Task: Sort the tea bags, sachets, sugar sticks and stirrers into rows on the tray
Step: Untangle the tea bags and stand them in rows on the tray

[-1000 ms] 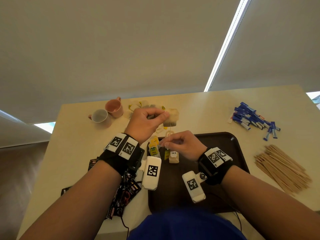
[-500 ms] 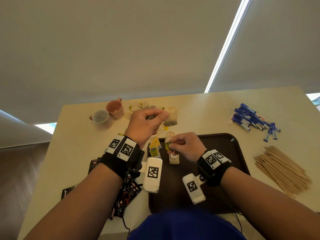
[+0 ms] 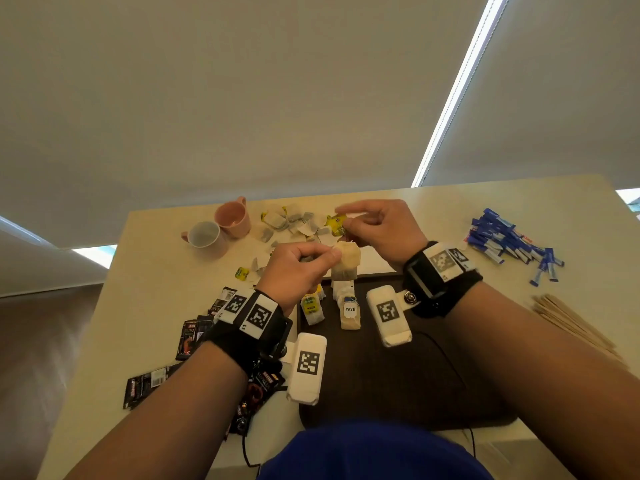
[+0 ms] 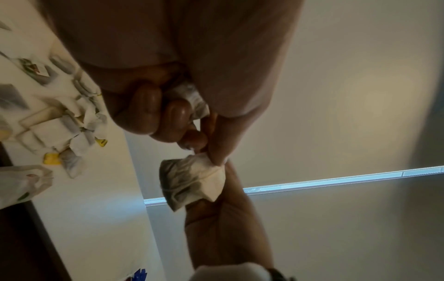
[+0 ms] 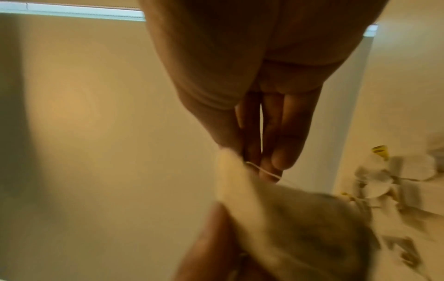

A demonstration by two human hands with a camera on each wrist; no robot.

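Observation:
My left hand (image 3: pixel 330 253) pinches the top of a beige tea bag (image 3: pixel 346 265) above the far edge of the dark tray (image 3: pixel 415 382). In the left wrist view the left hand (image 4: pixel 207 152) holds that tea bag (image 4: pixel 192 182), with a second bag (image 4: pixel 192 100) tucked in the palm. My right hand (image 3: pixel 348 226) is raised just beyond it and pinches the bag's thin string (image 5: pixel 264 171) near a yellow tag (image 3: pixel 337 226). Two tea bags lie on the tray: a yellow-tagged one (image 3: pixel 311 306) and a white-tagged one (image 3: pixel 350 311).
A loose pile of tea bags (image 3: pixel 294 223) lies at the table's far side beside two cups (image 3: pixel 204 235). Black sachets (image 3: pixel 194 334) lie left of the tray. Blue sugar sticks (image 3: pixel 509 244) and wooden stirrers (image 3: pixel 568 323) lie to the right.
My right hand has left the tray and risen away from me, past the left hand, drawing the string out. The left hand has stayed on the tea bag.

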